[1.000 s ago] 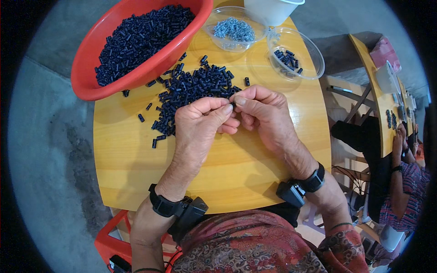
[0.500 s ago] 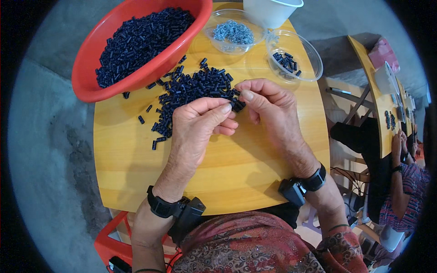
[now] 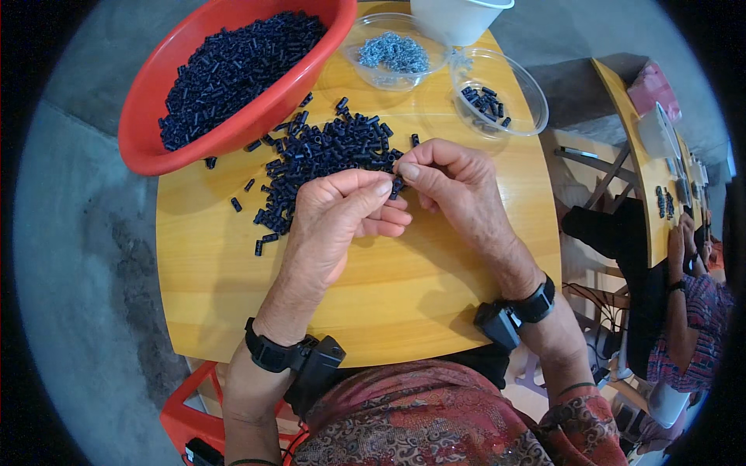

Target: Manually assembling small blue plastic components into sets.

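tube (image 3: pixel 397 189), small and dark, sits between the two hands, above the table (image 3: pixel 365 311), just off the near right side of the loose pile (image 3: pixel 326 151). left hand (image 3: pixel 330 217): thumb and forefinger pinched on the tube, other fingers loosely curled. right hand (image 3: pixel 457 186): thumb and forefinger tips together right at the tube; can't tell if they grip its end or something smaller, too tiny and partly covered.

handling, my guess: very light, stiff, probably hard plastic, hollow going by the ones in the pile. smooth, so could slip or roll out of dry fingertips; unlikely to break. best hold is thumb and forefinger across the middle of the barrel, both ends left free.

around: red basin (image 3: pixel 165 161) full of similar tubes at the table's far left corner, clear bowl (image 3: pixel 394 54) of silvery bits by the far edge, second clear bowl (image 3: pixel 541 105) with a few tubes near the right edge.
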